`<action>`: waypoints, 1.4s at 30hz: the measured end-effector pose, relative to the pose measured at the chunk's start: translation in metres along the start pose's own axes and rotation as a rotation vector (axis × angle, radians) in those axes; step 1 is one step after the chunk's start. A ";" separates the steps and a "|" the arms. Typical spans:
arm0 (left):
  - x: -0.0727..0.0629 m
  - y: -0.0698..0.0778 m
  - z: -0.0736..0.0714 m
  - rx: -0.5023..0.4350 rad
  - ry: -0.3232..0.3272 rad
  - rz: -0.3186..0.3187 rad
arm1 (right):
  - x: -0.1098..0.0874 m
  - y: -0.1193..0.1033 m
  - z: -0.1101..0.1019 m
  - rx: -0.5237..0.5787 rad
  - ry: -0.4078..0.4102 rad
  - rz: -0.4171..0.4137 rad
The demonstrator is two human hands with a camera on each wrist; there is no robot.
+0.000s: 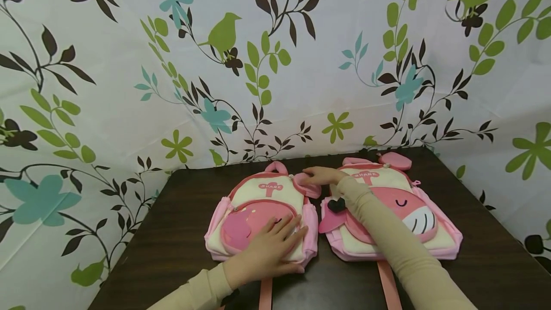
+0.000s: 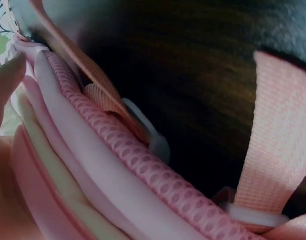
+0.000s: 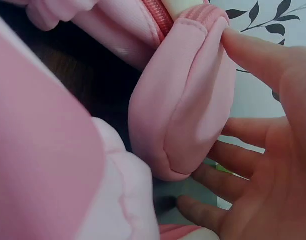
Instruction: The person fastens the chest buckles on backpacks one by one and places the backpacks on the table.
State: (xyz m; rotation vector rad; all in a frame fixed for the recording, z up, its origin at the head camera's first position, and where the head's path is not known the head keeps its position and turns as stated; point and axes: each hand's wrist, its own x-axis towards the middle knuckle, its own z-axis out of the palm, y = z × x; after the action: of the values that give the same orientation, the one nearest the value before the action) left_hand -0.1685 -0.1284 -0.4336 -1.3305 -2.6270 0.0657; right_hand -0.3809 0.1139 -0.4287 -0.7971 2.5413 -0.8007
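Two pink and cream children's backpacks lie side by side, each with a whale front pocket and the word SHARE. My left hand (image 1: 269,250) rests with spread fingers on the lower right front of the left backpack (image 1: 269,200). Its pink side and mesh edge fill much of the left wrist view. My right hand (image 1: 323,176) reaches across the right backpack (image 1: 398,204) to the small pink pouch (image 3: 185,100) at the left backpack's upper right corner. In the right wrist view, the thumb lies at the pouch's upper edge and the fingers along its side.
Both bags are on a dark wooden table (image 1: 172,233) that meets a leaf-and-bird patterned cloth (image 1: 275,75) behind. Peach straps (image 1: 389,283) trail toward me. Another small pink pouch (image 1: 395,160) sits at the right backpack's top, and a black heart (image 1: 336,204) lies at its left side.
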 end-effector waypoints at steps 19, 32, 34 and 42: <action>0.002 0.005 0.006 0.089 -0.024 0.030 | 0.010 -0.022 0.013 0.090 0.016 0.111; 0.003 0.007 0.005 0.126 -0.010 0.029 | 0.011 -0.023 0.020 0.201 0.061 0.160; 0.003 0.007 0.004 0.134 0.009 0.038 | 0.010 -0.026 0.020 0.224 0.074 0.158; 0.005 0.005 -0.003 0.137 0.132 0.031 | 0.008 -0.034 0.012 0.256 0.130 0.127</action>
State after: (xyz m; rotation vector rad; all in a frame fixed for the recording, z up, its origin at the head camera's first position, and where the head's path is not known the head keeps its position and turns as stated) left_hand -0.1670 -0.1213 -0.4303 -1.2844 -2.4462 0.1540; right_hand -0.3671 0.0809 -0.4182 -0.5121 2.5001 -1.1388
